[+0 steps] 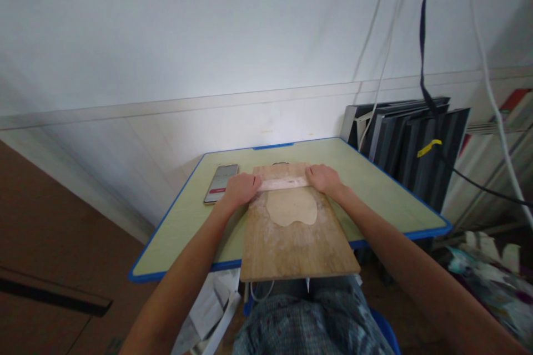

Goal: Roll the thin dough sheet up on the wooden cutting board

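A pale, floury rolling pin (285,183) lies crosswise near the far end of a wooden board (297,252). My left hand (242,187) is closed round its left end, and my right hand (323,178) grips the right end. Under and just in front of the pin is a flat, thin sheet of dough (292,208) with a wavy near edge. Light flour marks show on the wood around it. The dough's far edge is hidden by the pin.
The board overhangs the near edge of a yellow-green table (375,199) with blue edging. A phone (220,183) lies left of my left hand. Dark panels (408,144) lean against the wall on the right, with cables (423,66) hanging there.
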Demonstrator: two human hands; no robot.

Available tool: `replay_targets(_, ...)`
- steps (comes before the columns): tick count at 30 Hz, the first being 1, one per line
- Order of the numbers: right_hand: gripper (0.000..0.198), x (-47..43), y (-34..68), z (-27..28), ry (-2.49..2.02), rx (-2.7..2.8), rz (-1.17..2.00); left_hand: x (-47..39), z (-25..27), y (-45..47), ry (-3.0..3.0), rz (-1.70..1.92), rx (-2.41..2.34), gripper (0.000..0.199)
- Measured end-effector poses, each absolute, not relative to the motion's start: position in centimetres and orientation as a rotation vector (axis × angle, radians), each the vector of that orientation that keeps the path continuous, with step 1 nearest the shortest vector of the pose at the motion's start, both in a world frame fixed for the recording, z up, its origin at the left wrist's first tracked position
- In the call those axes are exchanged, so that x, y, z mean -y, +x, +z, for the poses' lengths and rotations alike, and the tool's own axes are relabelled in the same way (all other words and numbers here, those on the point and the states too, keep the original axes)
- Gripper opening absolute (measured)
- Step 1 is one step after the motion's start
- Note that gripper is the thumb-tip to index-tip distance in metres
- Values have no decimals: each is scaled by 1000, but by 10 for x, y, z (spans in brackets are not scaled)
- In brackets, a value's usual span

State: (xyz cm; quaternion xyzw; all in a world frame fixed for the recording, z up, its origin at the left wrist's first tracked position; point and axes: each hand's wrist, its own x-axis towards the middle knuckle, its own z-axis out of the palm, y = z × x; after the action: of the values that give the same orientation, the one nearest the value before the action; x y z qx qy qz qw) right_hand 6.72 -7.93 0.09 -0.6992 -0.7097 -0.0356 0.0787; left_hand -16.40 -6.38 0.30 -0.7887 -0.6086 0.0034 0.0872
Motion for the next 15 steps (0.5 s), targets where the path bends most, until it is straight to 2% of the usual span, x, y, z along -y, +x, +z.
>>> replay_targets(15, 43, 95, 88, -2, -1743, 2462, -162, 79, 13, -179, -2626, 92, 1617, 28)
